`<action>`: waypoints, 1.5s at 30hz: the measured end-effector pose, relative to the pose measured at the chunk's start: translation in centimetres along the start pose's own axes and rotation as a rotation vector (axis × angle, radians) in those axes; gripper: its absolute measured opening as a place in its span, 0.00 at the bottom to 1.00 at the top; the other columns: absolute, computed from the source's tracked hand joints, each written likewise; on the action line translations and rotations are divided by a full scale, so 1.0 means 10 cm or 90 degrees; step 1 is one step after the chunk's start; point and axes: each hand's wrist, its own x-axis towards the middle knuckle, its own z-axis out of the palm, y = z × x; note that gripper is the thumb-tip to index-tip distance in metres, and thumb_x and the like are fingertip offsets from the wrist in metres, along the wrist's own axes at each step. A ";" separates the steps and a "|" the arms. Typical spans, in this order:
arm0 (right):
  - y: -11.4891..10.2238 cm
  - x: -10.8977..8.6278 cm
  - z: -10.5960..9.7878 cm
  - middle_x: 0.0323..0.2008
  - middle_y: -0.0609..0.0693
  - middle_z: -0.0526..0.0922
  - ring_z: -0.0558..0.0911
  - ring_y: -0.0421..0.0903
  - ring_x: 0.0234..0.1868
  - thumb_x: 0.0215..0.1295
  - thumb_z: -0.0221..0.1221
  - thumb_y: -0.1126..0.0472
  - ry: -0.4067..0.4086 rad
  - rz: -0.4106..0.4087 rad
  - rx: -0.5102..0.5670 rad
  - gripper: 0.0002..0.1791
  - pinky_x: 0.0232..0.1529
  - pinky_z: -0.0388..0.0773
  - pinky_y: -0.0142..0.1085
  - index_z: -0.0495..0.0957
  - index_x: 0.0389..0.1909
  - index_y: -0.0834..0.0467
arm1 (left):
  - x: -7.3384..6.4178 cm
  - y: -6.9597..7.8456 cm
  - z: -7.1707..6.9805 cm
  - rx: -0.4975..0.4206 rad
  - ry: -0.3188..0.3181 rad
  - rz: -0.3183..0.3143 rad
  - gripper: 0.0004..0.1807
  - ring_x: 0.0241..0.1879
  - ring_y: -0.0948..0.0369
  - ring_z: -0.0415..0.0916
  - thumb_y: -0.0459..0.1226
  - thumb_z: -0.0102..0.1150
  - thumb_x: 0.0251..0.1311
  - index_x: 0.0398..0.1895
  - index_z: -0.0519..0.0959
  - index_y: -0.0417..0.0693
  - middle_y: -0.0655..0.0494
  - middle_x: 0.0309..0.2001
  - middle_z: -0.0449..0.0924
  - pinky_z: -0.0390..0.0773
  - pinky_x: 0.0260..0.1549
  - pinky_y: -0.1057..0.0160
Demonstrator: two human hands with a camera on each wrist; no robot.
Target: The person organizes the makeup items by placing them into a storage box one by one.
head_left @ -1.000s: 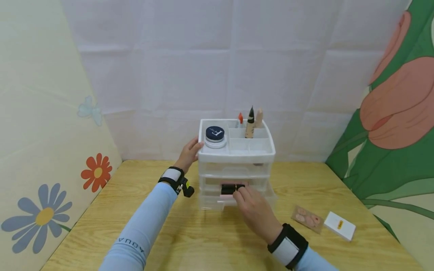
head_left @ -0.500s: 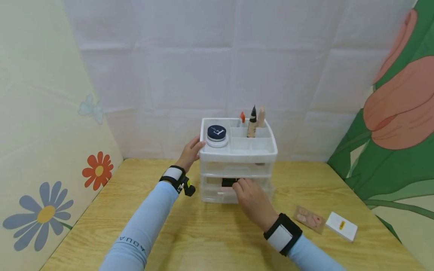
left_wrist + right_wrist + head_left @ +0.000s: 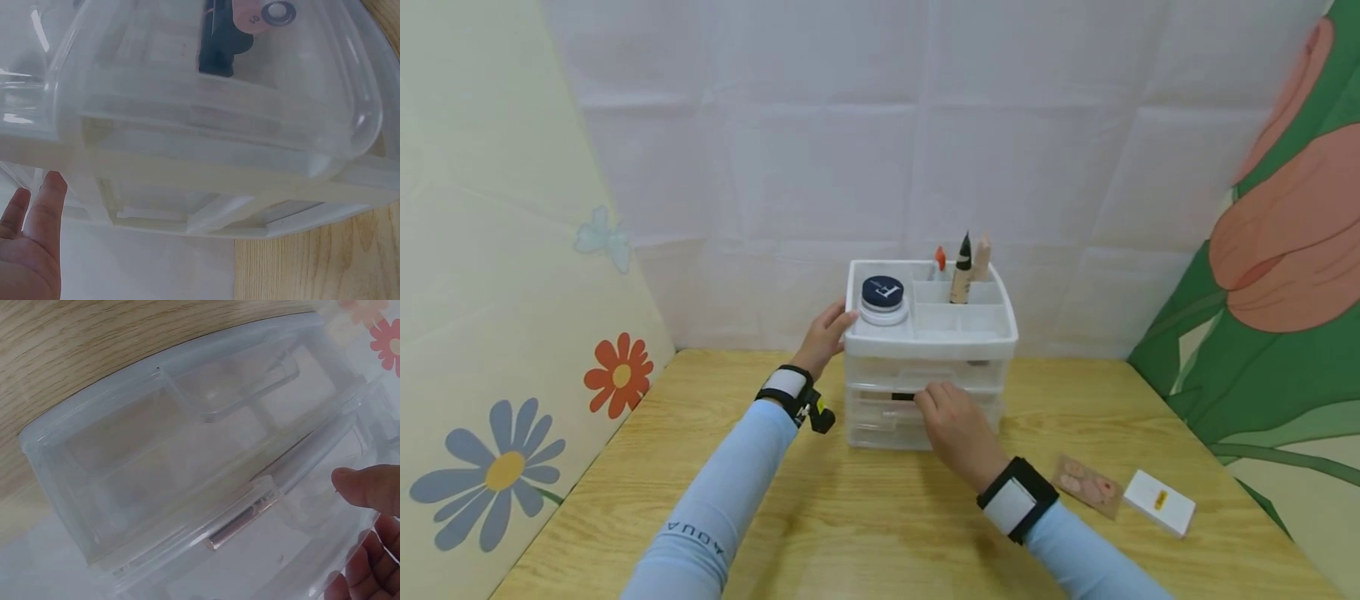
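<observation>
A white drawer organizer (image 3: 931,350) with clear drawers stands in the middle of the head view. My left hand (image 3: 822,342) rests against its left side near the top, with straight fingers (image 3: 49,212) in the left wrist view. At the front, my right hand (image 3: 958,429) holds the middle clear drawer (image 3: 880,402); in the right wrist view the thumb (image 3: 369,487) lies on one side of its lip, the fingers (image 3: 365,565) curl on the other. Dark tubes (image 3: 215,47) and a pink item (image 3: 249,15) show through the plastic in the left wrist view.
A jar with a navy lid (image 3: 882,292) and a beige tube with a black pointed cap (image 3: 961,275) stand in the organizer's top. A beige patterned palette (image 3: 1087,486) and a white box (image 3: 1160,502) lie at the right on the wooden table (image 3: 865,525).
The drawer with the black items has slid back into the organizer, the right hand moving forward with it. My left hand stays at the organizer's side.
</observation>
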 end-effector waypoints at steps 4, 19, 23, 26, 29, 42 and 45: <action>0.03 0.00 0.04 0.28 0.54 0.74 0.75 0.50 0.28 0.55 0.62 0.76 -0.001 0.005 0.001 0.08 0.27 0.75 0.38 0.74 0.32 0.64 | -0.09 0.17 0.04 -0.004 -0.014 -0.010 0.32 0.67 0.44 0.60 0.40 0.44 0.71 0.75 0.53 0.40 0.40 0.73 0.54 0.67 0.62 0.47; 0.12 -0.01 0.16 0.31 0.55 0.74 0.75 0.53 0.30 0.55 0.57 0.76 0.046 -0.007 0.035 0.08 0.26 0.74 0.41 0.74 0.35 0.64 | 0.08 -0.09 -0.02 0.017 0.015 -0.001 0.33 0.65 0.49 0.64 0.46 0.46 0.69 0.75 0.57 0.47 0.46 0.71 0.59 0.70 0.60 0.48; 0.13 -0.01 0.18 0.31 0.56 0.75 0.75 0.53 0.30 0.56 0.55 0.76 0.059 -0.012 0.033 0.07 0.27 0.75 0.41 0.74 0.35 0.64 | 0.08 -0.08 -0.01 0.015 0.016 0.000 0.34 0.65 0.48 0.64 0.46 0.46 0.68 0.75 0.57 0.46 0.45 0.71 0.59 0.70 0.60 0.48; 0.14 -0.01 0.19 0.31 0.55 0.75 0.75 0.52 0.30 0.57 0.54 0.74 0.064 -0.018 0.019 0.06 0.27 0.75 0.41 0.74 0.35 0.64 | 0.07 -0.08 -0.01 0.017 0.020 -0.001 0.33 0.65 0.48 0.64 0.45 0.46 0.69 0.75 0.57 0.47 0.45 0.71 0.60 0.70 0.60 0.48; 0.14 -0.01 0.21 0.30 0.55 0.74 0.75 0.51 0.29 0.59 0.53 0.73 0.068 -0.024 0.009 0.05 0.27 0.75 0.40 0.74 0.35 0.64 | 0.06 -0.08 0.00 0.020 0.026 -0.002 0.31 0.64 0.48 0.65 0.44 0.46 0.70 0.75 0.58 0.47 0.45 0.70 0.61 0.70 0.60 0.48; 0.13 -0.02 0.20 0.30 0.55 0.73 0.74 0.51 0.30 0.62 0.49 0.73 0.063 -0.023 0.004 0.06 0.28 0.75 0.40 0.74 0.34 0.64 | 0.05 -0.07 0.00 0.031 0.030 -0.013 0.31 0.65 0.49 0.64 0.45 0.46 0.70 0.75 0.58 0.49 0.47 0.70 0.61 0.70 0.60 0.47; 0.12 -0.05 0.20 0.30 0.55 0.73 0.74 0.51 0.29 0.64 0.45 0.72 0.058 -0.028 0.005 0.09 0.26 0.75 0.39 0.75 0.35 0.65 | 0.05 -0.07 0.00 0.032 0.028 -0.014 0.31 0.65 0.49 0.64 0.45 0.46 0.71 0.75 0.58 0.49 0.47 0.71 0.61 0.70 0.60 0.47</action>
